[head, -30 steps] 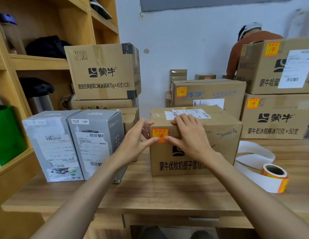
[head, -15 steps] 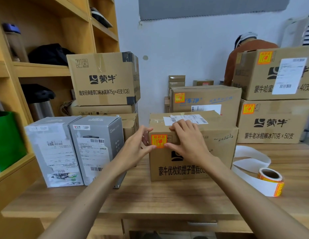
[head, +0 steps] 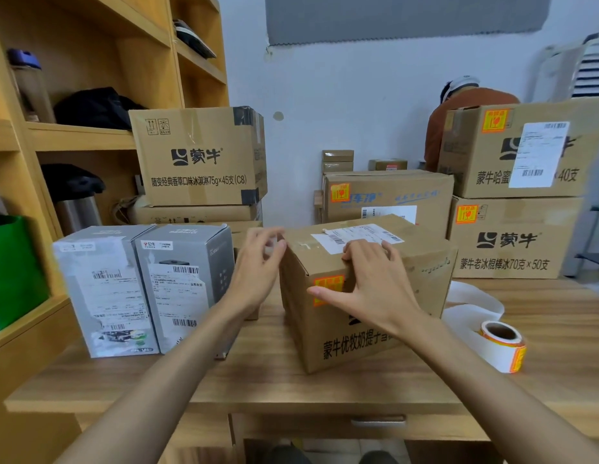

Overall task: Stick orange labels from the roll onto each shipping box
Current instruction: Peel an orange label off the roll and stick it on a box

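A brown cardboard box (head: 365, 343) stands on the wooden table (head: 291, 386), turned so that one corner faces me. An orange label (head: 328, 284) is stuck on its front face near the top; my thumb covers part of it. My right hand (head: 375, 286) grips the top front edge, fingers curled over the top, thumb stretched across the label. At the box's upper left corner my left hand (head: 257, 272) holds on, blurred by motion. The roll of orange labels (head: 502, 346) stands to the right, trailing white backing paper (head: 472, 306).
Two grey boxes (head: 107, 289) (head: 187, 283) stand at the left, unlabelled brown boxes (head: 197, 155) stacked behind them. Boxes with orange labels (head: 388, 192) (head: 512, 242) (head: 475, 155) stand behind and right. A wooden shelf (head: 80, 135) lines the left. A person (head: 458, 105) bends behind the right stack.
The box has swung round so its left corner points at me. My left hand went from beside the label to the box's upper left corner; my right hand stayed on the top edge.
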`<state>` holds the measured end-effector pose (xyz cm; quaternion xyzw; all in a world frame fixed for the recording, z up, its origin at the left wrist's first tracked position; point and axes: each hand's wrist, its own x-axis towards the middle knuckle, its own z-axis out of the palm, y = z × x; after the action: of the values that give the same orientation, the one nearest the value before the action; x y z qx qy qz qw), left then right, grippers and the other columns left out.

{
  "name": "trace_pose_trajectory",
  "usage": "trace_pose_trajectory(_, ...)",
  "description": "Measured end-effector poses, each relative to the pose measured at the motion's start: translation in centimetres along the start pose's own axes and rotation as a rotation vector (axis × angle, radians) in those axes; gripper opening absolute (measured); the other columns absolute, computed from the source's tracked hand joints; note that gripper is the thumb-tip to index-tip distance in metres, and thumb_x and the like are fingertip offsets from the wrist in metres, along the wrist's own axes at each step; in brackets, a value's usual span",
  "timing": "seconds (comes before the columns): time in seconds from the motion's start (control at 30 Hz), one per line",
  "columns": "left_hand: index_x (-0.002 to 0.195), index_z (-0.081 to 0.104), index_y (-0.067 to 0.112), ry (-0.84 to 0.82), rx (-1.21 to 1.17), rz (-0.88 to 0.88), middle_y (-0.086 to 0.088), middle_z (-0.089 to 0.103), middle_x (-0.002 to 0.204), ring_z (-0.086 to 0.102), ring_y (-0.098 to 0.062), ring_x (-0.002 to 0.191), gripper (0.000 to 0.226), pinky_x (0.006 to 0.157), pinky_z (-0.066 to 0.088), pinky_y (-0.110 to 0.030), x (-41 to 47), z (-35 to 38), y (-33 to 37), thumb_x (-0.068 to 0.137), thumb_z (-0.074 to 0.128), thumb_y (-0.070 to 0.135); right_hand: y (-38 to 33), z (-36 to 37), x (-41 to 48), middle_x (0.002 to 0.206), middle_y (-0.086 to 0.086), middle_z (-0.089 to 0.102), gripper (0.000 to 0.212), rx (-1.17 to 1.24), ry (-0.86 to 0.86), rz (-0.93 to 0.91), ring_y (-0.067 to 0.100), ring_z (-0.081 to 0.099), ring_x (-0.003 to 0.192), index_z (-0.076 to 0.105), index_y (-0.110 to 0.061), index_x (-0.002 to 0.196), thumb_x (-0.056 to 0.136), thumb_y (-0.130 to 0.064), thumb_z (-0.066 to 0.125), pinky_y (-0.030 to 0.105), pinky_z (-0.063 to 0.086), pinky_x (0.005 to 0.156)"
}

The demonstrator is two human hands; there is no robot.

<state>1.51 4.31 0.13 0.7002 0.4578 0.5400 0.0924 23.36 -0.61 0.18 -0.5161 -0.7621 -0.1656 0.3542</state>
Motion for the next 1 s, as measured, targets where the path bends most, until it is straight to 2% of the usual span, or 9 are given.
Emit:
trace_pose_trajectory(0.1, 0.152, 0.042, 0.033, -0.134, -0.029, -0.175, -0.002, 0.040, 0.155, 0.039, -0.018, 0.143, 0.045, 0.122, 0.030, -0.047, 2.1, 0.1, -0.4, 0.108, 0.044, 0.038, -1.0, 0.0, -0.2, 0.099, -0.004, 0.054, 0.087, -0.132, 0.017, 0.009, 0.020, 0.051, 0.097, 0.049, -0.016, 0.099, 0.072, -0.097, 0.028, 0.051, 0.033, 0.108)
trace_pose_trajectory(0.17, 0.157, 0.034, 0.033, -0.232, -0.121, -0.233, 0.003, 0.032, 0.163, 0.027, -0.016, 0.151, 0.048, 0.125, 0.020, -0.042, 2.7, 0.3, -0.4, 0.110, 0.037, 0.039, -1.4, 0.2, -0.2, 0.104, 0.001, 0.059, 0.092, -0.190, 0.017, 0.013, 0.024, 0.054, 0.098, 0.054, -0.012, 0.104, 0.073, -0.095, 0.029, 0.055, 0.035, 0.107)
trace_pose_trajectory(0.23, 0.155, 0.039, 0.028, -0.287, -0.152, -0.254, 0.003, 0.036, 0.161, 0.028, -0.017, 0.151, 0.045, 0.125, 0.022, -0.042, 2.8, 0.5, -0.4, 0.110, 0.036, 0.035, -1.6, 0.2, -0.1, 0.106, 0.003, 0.060, 0.091, -0.203, 0.007, 0.020, 0.025, 0.057, 0.100, 0.056, -0.011, 0.108, 0.075, -0.092, 0.031, 0.057, 0.035, 0.107)
trace_pose_trajectory(0.37, 0.148, 0.049, 0.030, -0.287, -0.054, -0.240, 0.002, 0.047, 0.153, 0.039, -0.017, 0.144, 0.041, 0.118, 0.033, -0.039, 1.7, 0.4, -1.4, 0.109, 0.038, 0.038, -1.4, -0.3, -0.6, 0.111, 0.003, 0.063, 0.079, -0.156, 0.001, 0.017, 0.025, 0.058, 0.106, 0.058, -0.012, 0.107, 0.078, -0.082, 0.038, 0.055, 0.033, 0.110)
trace_pose_trajectory(0.5, 0.140, 0.054, 0.040, -0.232, 0.024, -0.141, 0.001, 0.058, 0.131, 0.052, -0.012, 0.125, 0.034, 0.109, 0.043, -0.039, -0.2, -0.6, -2.1, 0.108, 0.043, 0.039, 0.8, -1.5, -2.2, 0.134, 0.009, 0.053, 0.071, -0.135, 0.013, 0.030, 0.024, 0.047, 0.123, 0.065, -0.019, 0.110, 0.077, -0.077, 0.042, 0.047, 0.034, 0.107)
trace_pose_trajectory(0.6, 0.138, 0.056, 0.038, -0.224, 0.068, -0.027, 0.000, 0.056, 0.108, 0.058, -0.009, 0.103, 0.037, 0.094, 0.048, -0.028, -1.6, -1.6, -2.0, 0.101, 0.059, 0.032, 2.9, -2.3, -3.3, 0.124, 0.003, 0.052, 0.069, -0.079, 0.006, 0.075, 0.022, 0.046, 0.115, 0.063, -0.030, 0.125, 0.077, -0.074, 0.042, 0.039, 0.035, 0.094)
trace_pose_trajectory(0.73, 0.132, 0.061, 0.032, -0.207, 0.094, 0.086, -0.001, 0.054, 0.097, 0.057, -0.007, 0.089, 0.039, 0.080, 0.045, -0.012, -2.3, -2.3, -1.6, 0.095, 0.070, 0.021, 4.9, -2.8, -3.4, 0.127, -0.009, 0.053, 0.062, 0.152, -0.018, 0.144, 0.015, 0.051, 0.114, 0.057, -0.030, 0.133, 0.081, -0.064, 0.052, 0.034, 0.038, 0.095)
trace_pose_trajectory(0.83, 0.125, 0.065, 0.029, -0.191, 0.072, 0.145, 0.000, 0.054, 0.091, 0.057, -0.012, 0.085, 0.036, 0.076, 0.046, -0.012, -2.4, -2.2, -1.0, 0.092, 0.073, 0.016, 6.3, -2.8, -3.1, 0.121, -0.016, 0.058, 0.040, 0.280, -0.034, 0.139, 0.011, 0.059, 0.107, 0.059, -0.030, 0.128, 0.091, -0.041, 0.065, 0.038, 0.045, 0.095)
trace_pose_trajectory(1.0, 0.126, 0.066, 0.026, -0.154, 0.053, 0.171, -0.001, 0.057, 0.088, 0.055, -0.012, 0.083, 0.039, 0.074, 0.044, -0.011, -2.4, -1.1, -0.2, 0.090, 0.075, 0.015, 7.6, -2.0, -2.5, 0.109, -0.014, 0.063, 0.036, 0.413, -0.026, 0.211, -0.001, 0.061, 0.091, 0.063, -0.028, 0.120, 0.087, -0.040, 0.072, 0.026, 0.048, 0.081)
